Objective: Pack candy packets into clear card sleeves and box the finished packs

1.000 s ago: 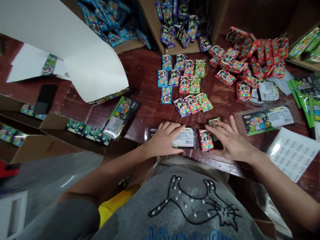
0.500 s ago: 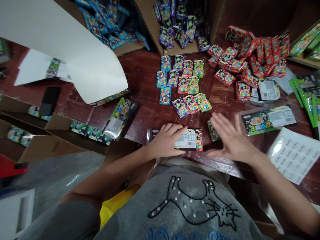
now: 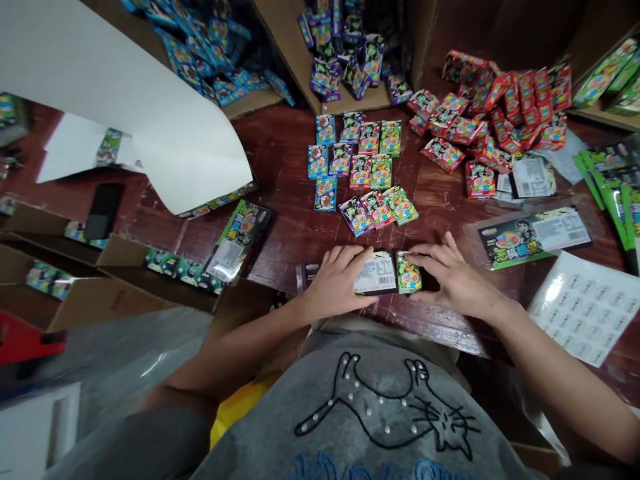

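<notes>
My left hand (image 3: 337,281) lies across a dark printed packet (image 3: 383,272) with a white label. Its fingers are over the far edge and its thumb is along the near side, holding the packet on the table. My right hand (image 3: 453,280) grips a small green candy box (image 3: 409,273) between thumb and fingers, right at the packet's right end. Just beyond my hands, a fanned trio of small boxes, purple (image 3: 355,217), red (image 3: 377,209) and green (image 3: 401,204), lies on the table. Behind it are short columns of blue, purple, red and green boxes (image 3: 381,171).
Cartons of blue boxes (image 3: 225,87) and purple boxes (image 3: 370,60) stand at the back. Red boxes (image 3: 480,127) are heaped right of them. To my right lie another packet (image 3: 510,243) and a sticker sheet (image 3: 587,307). A filled packet (image 3: 240,237) and open cartons (image 3: 125,267) are left.
My right hand has moved left with the green box, from open to closed around it. The red box that showed at the packet's right end is now out of sight. My left hand stays on the packet.
</notes>
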Action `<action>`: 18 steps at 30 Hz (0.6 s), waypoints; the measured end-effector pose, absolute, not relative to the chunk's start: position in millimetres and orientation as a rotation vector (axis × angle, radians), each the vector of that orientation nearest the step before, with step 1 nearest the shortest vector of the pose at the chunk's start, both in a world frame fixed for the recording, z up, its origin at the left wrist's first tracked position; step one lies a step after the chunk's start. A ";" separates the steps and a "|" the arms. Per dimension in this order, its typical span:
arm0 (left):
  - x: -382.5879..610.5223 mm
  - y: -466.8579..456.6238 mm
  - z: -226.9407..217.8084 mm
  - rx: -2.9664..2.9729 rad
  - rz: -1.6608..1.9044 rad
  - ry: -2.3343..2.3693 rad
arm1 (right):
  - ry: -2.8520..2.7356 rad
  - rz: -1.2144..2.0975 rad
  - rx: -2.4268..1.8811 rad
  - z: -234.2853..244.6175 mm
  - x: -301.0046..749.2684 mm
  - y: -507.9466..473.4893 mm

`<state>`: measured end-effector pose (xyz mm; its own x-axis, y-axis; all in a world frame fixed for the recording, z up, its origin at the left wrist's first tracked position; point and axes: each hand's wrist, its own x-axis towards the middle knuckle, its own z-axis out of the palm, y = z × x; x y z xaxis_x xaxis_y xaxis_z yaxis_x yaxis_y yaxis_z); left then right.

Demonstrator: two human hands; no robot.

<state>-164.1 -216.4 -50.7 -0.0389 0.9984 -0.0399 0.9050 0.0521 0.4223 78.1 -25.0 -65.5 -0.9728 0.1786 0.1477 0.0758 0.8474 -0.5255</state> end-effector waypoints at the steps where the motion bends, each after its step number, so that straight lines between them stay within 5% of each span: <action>1: -164.0 -215.0 -50.2 1.931 0.414 1.993 | -2.832 0.774 -0.203 -65.0 82.5 -23.9; 18: -126.4 -162.0 -47.0 2.071 0.467 1.837 | -2.872 0.805 -0.165 -49.9 113.2 9.6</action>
<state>-126.4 -162.0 -47.0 0.1135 0.9932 0.0243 0.8842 -0.1122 0.4534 113.2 9.6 -49.9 -0.9821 0.1469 0.1181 0.0641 0.8496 -0.5235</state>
